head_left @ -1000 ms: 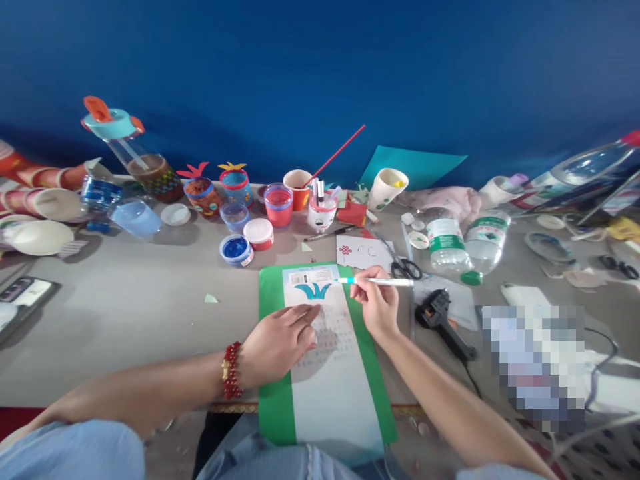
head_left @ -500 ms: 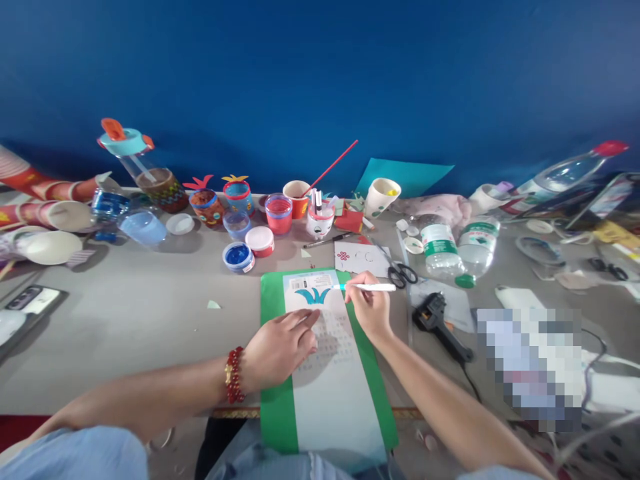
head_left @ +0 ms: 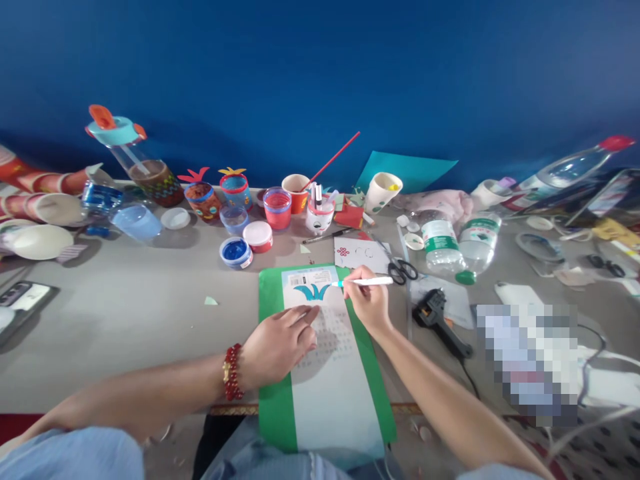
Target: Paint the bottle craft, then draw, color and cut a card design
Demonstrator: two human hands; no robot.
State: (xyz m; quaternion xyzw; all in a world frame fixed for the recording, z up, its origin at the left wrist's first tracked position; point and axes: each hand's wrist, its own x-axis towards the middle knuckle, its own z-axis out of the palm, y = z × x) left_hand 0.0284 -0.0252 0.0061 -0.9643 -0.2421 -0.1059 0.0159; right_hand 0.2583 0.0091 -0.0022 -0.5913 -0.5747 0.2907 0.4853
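Note:
My right hand (head_left: 367,301) grips a white marker (head_left: 373,281), its tip pointing left at the blue leaf-shaped piece (head_left: 312,292). That piece lies near the top of a white printed sheet (head_left: 333,393), which rests on green paper (head_left: 275,407). Whether the tip touches the piece's right leaf I cannot tell. Just below the piece, my left hand (head_left: 280,343) lies on the sheet with its fingers stretched out, holding nothing. A red bead bracelet (head_left: 233,372) circles the left wrist.
Open blue paint (head_left: 236,252) and a lidded jar (head_left: 258,236) stand beyond the sheet. Scissors (head_left: 401,271), a glue gun (head_left: 440,323) and plastic bottles (head_left: 443,243) lie to the right. Decorated cups (head_left: 203,201) line the back. A phone (head_left: 25,303) is at left.
The view has shifted slightly, moving the scene a little up and left. Both hands keep nearly the same places, and the marker tip has moved slightly along the right leaf.

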